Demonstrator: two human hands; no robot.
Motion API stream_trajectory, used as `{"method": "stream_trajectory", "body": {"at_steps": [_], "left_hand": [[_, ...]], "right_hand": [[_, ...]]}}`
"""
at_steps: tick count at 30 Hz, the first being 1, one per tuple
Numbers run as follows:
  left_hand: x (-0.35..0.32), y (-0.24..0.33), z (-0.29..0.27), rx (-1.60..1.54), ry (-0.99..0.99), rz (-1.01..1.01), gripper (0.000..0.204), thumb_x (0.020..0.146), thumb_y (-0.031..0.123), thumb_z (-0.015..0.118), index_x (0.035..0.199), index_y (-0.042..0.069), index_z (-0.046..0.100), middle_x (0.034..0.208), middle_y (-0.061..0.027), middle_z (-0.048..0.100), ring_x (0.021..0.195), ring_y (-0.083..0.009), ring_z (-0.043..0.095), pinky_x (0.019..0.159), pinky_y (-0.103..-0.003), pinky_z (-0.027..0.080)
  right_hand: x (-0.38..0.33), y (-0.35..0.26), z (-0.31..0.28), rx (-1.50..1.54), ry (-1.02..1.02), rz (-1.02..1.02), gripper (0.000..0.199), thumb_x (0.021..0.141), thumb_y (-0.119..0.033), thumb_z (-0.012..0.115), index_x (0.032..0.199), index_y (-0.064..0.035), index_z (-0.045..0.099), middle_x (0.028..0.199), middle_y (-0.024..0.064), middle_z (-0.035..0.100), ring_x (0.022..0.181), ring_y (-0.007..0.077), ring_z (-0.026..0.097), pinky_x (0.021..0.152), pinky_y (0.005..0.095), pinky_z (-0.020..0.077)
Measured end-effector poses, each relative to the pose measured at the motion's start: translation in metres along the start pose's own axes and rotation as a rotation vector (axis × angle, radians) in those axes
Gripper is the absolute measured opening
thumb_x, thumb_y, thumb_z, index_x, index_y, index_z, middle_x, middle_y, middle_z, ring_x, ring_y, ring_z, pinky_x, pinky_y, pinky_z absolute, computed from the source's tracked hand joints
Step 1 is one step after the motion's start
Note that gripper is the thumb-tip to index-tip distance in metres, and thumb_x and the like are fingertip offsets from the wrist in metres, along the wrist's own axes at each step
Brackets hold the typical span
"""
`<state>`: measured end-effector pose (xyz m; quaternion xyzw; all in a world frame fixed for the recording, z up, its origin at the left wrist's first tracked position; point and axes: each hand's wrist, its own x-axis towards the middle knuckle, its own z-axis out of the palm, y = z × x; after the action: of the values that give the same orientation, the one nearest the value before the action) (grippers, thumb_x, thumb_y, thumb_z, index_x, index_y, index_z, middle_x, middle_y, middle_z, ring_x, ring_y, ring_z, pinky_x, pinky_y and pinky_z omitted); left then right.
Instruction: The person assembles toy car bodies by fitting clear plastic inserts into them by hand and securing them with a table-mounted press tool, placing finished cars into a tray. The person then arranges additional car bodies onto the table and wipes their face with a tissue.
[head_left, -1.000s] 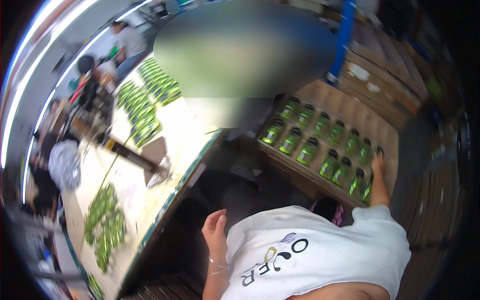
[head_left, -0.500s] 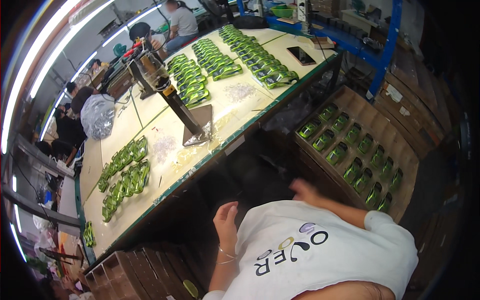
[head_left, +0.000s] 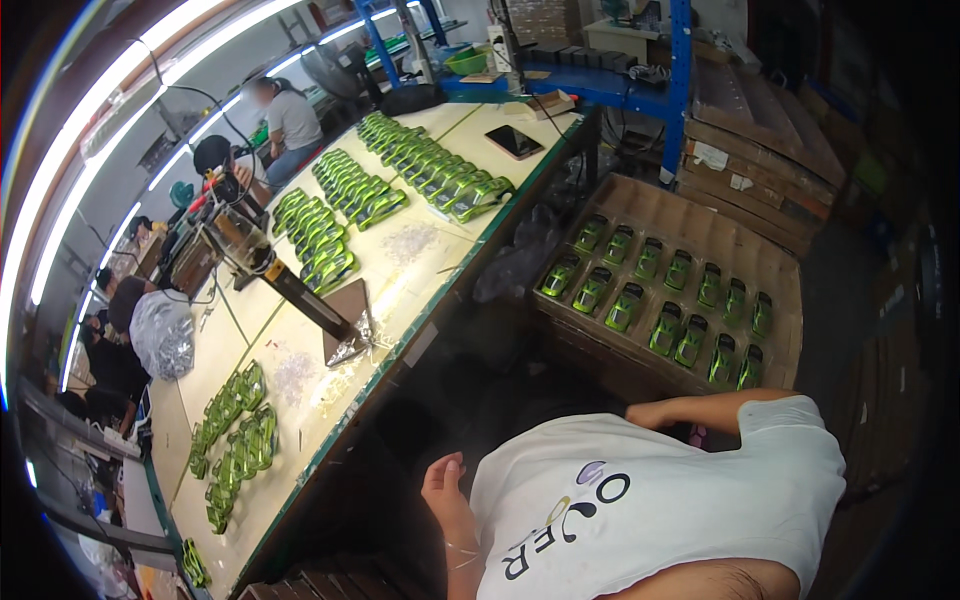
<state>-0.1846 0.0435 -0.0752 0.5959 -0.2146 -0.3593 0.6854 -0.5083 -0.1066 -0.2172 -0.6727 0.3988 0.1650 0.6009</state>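
Observation:
My left hand (head_left: 443, 476) hangs in front of my white shirt, below the table edge, with loosely bent fingers and nothing visible in it. My right hand (head_left: 642, 414) is low beside my body, mostly hidden by the shirt; its fingers do not show. Nearest to it is a brown tray (head_left: 735, 212) holding several green toy cars (head_left: 627, 306) with dark windows, set in rows. To the left, the pale table (head_left: 290, 440) bears rows of green toy car bodies (head_left: 340, 185) and a smaller group of green car parts (head_left: 240, 450).
A tool on a slanted post (head_left: 300, 300) stands on the table near its edge. Also there are a phone (head_left: 514, 142), small clear scraps (head_left: 412, 241) and a clear plastic bag (head_left: 162, 335). A blue rack post (head_left: 677, 90) rises behind the tray. Other people sit farther off.
My view has turned, so the table sits farther left and lower. My right hand has drawn in close to my body, behind the shirt. The left hand stays loosely bent.

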Motion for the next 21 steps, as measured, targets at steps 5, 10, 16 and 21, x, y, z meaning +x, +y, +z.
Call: {"method": "stream_trajectory", "body": {"at_steps": [5,10,16,21], "left_hand": [[0.005,0.002,0.009,0.019,-0.035,0.027,0.012,0.079,0.008,0.051,0.085,-0.001,0.057,0.084,-0.0088,0.059,0.078,-0.0141,0.054,0.07,-0.025,0.043],[0.009,-0.002,0.012,0.04,-0.024,-0.025,0.012,0.079,0.007,0.05,0.084,-0.002,0.056,0.083,-0.0093,0.058,0.077,-0.0143,0.053,0.071,-0.025,0.043],[0.004,-0.001,0.013,0.03,-0.047,-0.049,0.012,0.079,0.007,0.049,0.084,-0.003,0.056,0.083,-0.0097,0.058,0.077,-0.015,0.053,0.071,-0.025,0.043],[0.001,0.002,0.009,0.049,-0.077,-0.041,0.012,0.079,0.007,0.049,0.084,-0.002,0.056,0.084,-0.0102,0.058,0.078,-0.0159,0.054,0.072,-0.025,0.043]], "right_hand": [[0.027,-0.034,0.011,-0.037,0.465,-0.237,0.02,0.071,-0.016,0.054,0.077,0.0029,0.058,0.066,0.0123,0.057,0.058,0.0203,0.054,0.053,0.0362,0.0417],[0.051,0.004,0.027,0.215,0.684,-0.215,0.018,0.072,-0.018,0.053,0.079,-0.0015,0.058,0.075,0.0146,0.057,0.072,0.0173,0.054,0.06,0.0339,0.0427],[0.06,0.02,0.022,0.862,0.422,-0.087,0.013,0.073,-0.014,0.052,0.076,-0.0024,0.056,0.079,0.0122,0.056,0.076,0.0174,0.053,0.061,0.0329,0.0441],[0.042,0.006,0.015,1.451,0.001,0.131,0.008,0.072,-0.009,0.052,0.074,-0.0015,0.055,0.08,0.009,0.056,0.076,0.0181,0.053,0.061,0.0333,0.0457]]}}
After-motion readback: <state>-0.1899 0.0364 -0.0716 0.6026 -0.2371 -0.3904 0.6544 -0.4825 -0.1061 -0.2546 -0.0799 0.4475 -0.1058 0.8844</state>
